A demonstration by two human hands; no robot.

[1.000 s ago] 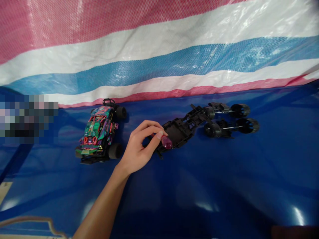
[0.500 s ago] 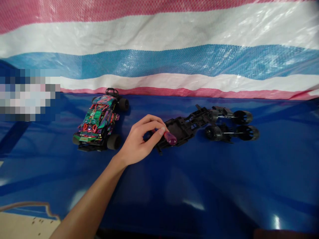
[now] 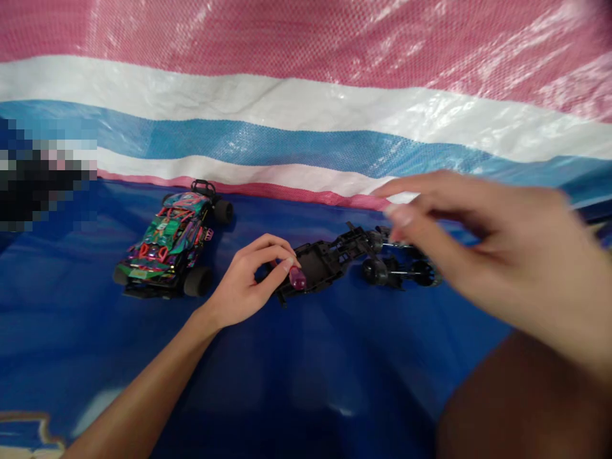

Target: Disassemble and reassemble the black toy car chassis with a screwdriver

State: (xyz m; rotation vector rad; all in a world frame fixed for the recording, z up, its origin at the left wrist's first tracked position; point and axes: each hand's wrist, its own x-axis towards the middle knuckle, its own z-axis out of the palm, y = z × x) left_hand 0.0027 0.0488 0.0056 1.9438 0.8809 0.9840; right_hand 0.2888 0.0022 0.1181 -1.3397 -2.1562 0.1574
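My left hand (image 3: 255,277) is closed on a screwdriver with a translucent purple handle (image 3: 298,278); its shaft is hidden by my fingers. Hand and screwdriver are at the left end of a black toy car chassis (image 3: 322,264), which lies on the blue surface. Wheel parts and metal rods (image 3: 399,273) sit at the chassis's right end, partly covered by my right hand (image 3: 473,236). That hand is raised in the foreground, blurred, its thumb and index finger apart with nothing visible between them.
A colourful toy car (image 3: 165,242) with black tyres stands left of my left hand on the glossy blue surface (image 3: 268,382). Behind rises a striped red, white and blue plastic sheet (image 3: 268,102). A cream-coloured object with a brown edge (image 3: 29,433) shows at the bottom left.
My right hand has come into view from the right, over the wheel end of the chassis. The view has shifted, and my left hand still holds the screwdriver at the chassis.
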